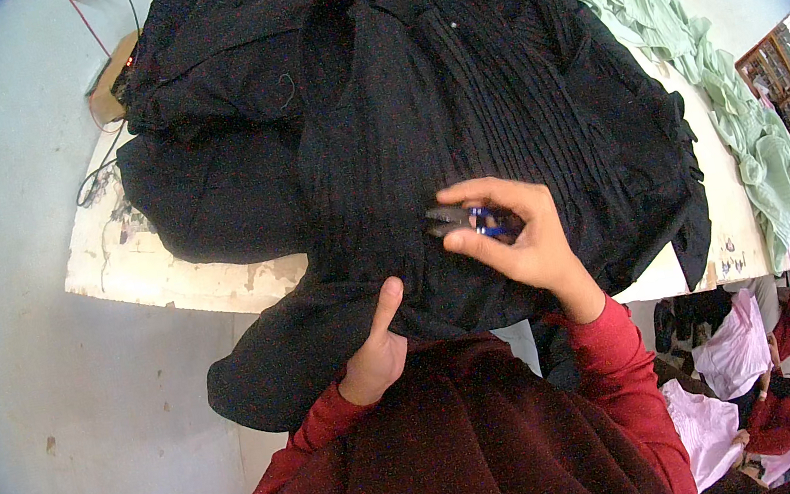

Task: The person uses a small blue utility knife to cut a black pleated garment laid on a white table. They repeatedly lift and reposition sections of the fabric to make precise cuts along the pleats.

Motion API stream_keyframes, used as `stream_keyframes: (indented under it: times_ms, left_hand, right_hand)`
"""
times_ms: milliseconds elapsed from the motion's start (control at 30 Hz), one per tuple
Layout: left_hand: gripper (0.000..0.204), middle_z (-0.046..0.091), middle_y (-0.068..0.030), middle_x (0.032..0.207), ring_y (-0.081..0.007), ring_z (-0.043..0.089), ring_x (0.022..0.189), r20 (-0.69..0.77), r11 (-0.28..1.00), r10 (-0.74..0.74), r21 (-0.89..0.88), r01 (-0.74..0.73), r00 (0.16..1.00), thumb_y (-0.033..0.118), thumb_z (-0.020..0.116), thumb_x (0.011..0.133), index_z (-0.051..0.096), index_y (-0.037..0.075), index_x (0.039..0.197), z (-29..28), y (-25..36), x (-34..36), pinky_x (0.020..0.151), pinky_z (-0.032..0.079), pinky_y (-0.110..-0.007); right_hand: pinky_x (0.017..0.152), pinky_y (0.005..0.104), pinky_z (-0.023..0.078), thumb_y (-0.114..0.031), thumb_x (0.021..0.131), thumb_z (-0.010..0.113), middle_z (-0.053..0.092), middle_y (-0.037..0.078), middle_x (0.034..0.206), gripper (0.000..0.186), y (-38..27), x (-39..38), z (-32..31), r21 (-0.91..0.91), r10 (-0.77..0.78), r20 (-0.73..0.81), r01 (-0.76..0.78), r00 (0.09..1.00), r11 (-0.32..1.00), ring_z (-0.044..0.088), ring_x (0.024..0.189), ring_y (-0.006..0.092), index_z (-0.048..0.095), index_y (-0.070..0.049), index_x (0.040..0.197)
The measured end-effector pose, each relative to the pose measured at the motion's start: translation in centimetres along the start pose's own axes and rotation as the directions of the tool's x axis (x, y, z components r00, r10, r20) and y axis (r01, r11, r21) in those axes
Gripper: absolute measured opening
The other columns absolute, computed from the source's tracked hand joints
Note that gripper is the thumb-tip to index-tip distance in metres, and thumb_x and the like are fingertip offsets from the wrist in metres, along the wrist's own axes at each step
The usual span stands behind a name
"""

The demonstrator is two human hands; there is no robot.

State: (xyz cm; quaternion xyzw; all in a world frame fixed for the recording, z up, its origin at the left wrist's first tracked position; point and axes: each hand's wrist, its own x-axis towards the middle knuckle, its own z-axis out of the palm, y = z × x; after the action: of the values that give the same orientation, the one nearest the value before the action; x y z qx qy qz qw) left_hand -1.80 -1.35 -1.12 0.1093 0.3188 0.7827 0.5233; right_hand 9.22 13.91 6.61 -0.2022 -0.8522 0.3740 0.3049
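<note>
A black pleated garment lies spread over the table, its near edge hanging toward me. My right hand is above its middle, closed around a small pair of thread snips with dark blades and blue on the handle. The blades point left, just over the cloth; whether they touch it I cannot tell. At the garment's near edge, my left hand has its thumb lying on top of the fabric. Its other fingers are hidden under the cloth, which it appears to grip. A loose thread shows on the far left of the fabric.
The pale, worn table shows at left and right. Light green cloth runs along its right side. A brown box with cables sits at the far left, by a white wall. Other people handle pink garments at lower right.
</note>
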Motion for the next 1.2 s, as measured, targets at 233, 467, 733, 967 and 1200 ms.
stream_keyframes:
  times_ms: [233,467,733,967,1200]
  left_hand:
    - [0.042,0.048,-0.0082,0.137,-0.0236,0.046,0.126,0.049,0.997,-0.063,-0.043,0.065,0.997,0.015,0.048,0.098,0.04,0.008,0.138,-0.2,0.0,0.1,0.108,0.036,-0.043]
    - [0.04,0.048,-0.0082,0.137,-0.0231,0.046,0.127,0.067,0.995,-0.093,-0.029,0.095,0.993,0.016,0.047,0.098,0.041,0.007,0.137,0.2,0.5,-0.1,0.108,0.036,-0.042]
    - [0.042,0.046,-0.0079,0.138,-0.0233,0.044,0.127,0.038,0.995,0.002,0.097,-0.005,0.999,0.013,0.049,0.097,0.041,0.007,0.138,-0.2,0.2,-0.1,0.109,0.034,-0.041]
    - [0.045,0.055,-0.019,0.127,-0.0297,0.054,0.114,-0.022,0.82,0.242,0.539,-0.192,0.97,0.024,0.061,0.092,0.051,-0.006,0.124,-2.1,-0.7,-0.3,0.101,0.038,-0.036]
    - [0.045,0.062,-0.0215,0.115,-0.0336,0.059,0.105,0.022,0.425,0.492,0.866,-0.262,0.87,0.028,0.065,0.089,0.058,-0.009,0.113,-0.4,0.6,-0.7,0.098,0.041,-0.038]
  right_hand:
    - [0.056,0.0287,0.05,-0.024,0.073,0.078,0.07,0.006,0.075,0.021,-0.3,-0.5,0.5,-0.17,-0.221,-0.007,0.216,0.975,0.961,0.067,0.061,0.021,0.072,-0.01,0.087]
    - [0.055,0.0276,0.045,-0.022,0.071,0.079,0.07,0.006,0.076,0.021,-0.6,-0.1,1.0,-0.193,-0.289,-0.006,0.282,0.957,0.94,0.067,0.062,0.0193,0.071,-0.009,0.085]
    - [0.053,0.0292,0.048,-0.023,0.074,0.077,0.068,0.005,0.072,0.019,-1.3,0.2,0.5,-0.219,-0.25,-0.075,0.229,0.965,0.948,0.065,0.059,0.0207,0.071,-0.01,0.085]
    - [0.051,0.0301,0.044,-0.026,0.075,0.075,0.065,0.002,0.069,0.018,-2.4,-0.7,0.5,-0.34,-0.303,0.009,0.288,0.953,0.895,0.063,0.057,0.0191,0.07,-0.013,0.087]
    - [0.05,0.0294,0.043,-0.026,0.076,0.074,0.064,0.0,0.067,0.017,-3.3,-0.9,0.1,-0.468,-0.309,0.042,0.292,0.95,0.834,0.062,0.057,0.0173,0.069,-0.014,0.087]
